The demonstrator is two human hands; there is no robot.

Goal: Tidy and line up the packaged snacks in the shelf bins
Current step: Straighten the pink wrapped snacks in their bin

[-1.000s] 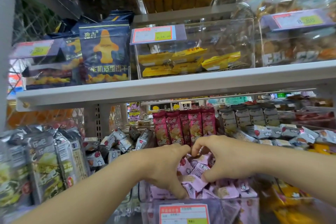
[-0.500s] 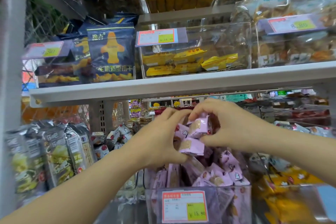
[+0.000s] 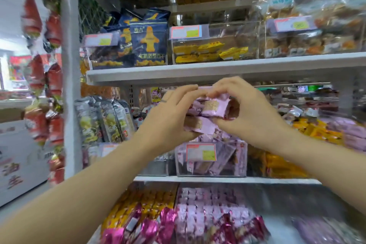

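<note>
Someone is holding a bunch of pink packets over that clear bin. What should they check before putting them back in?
1. Grip: left hand and right hand both hold the pink packets: ok.
2. Stack edges even: cannot tell, blurred.
3. Clear bin lies right below the hands: ok.
4. Packets inside the bin lined up: not ok, they lie slanted.
5. Price label in place on the bin front: ok.
</note>
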